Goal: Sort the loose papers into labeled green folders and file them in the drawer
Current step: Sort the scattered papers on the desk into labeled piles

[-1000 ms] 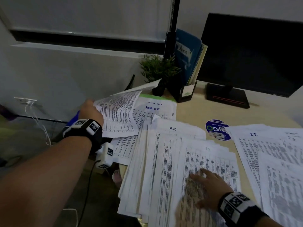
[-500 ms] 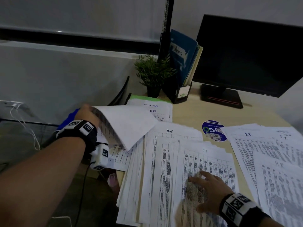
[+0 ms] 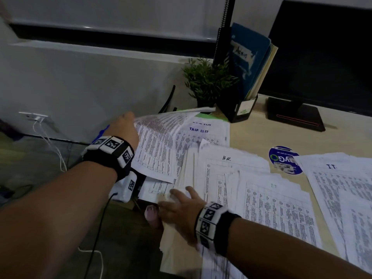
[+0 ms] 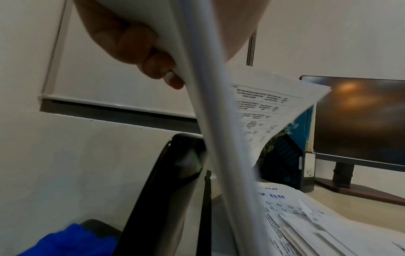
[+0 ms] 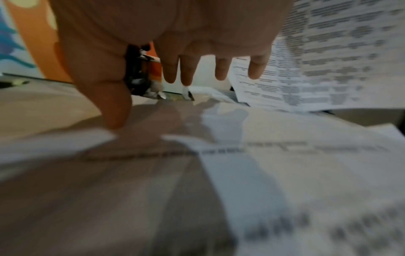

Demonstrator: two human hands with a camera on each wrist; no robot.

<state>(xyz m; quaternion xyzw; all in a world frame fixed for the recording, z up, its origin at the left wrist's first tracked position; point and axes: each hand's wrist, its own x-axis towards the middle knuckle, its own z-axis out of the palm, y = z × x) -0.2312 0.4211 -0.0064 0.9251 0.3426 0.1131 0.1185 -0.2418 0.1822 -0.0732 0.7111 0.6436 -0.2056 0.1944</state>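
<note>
A sheaf of printed sheets [image 3: 161, 143] is gripped at its left edge by the left hand [image 3: 125, 127], fingers curled around it, and is shown printed side up over the desk's left end, whereas half a second earlier its blank underside faced the camera. The right hand [image 3: 181, 210], previously flat on the middle stack near the desk's front edge, is now placed further left with straight, spread fingers on the left margin of the stack headed "H.R." [image 3: 227, 170]. A green folder [image 3: 209, 116] is seen under the "Task List" sheets [image 3: 203, 131].
</note>
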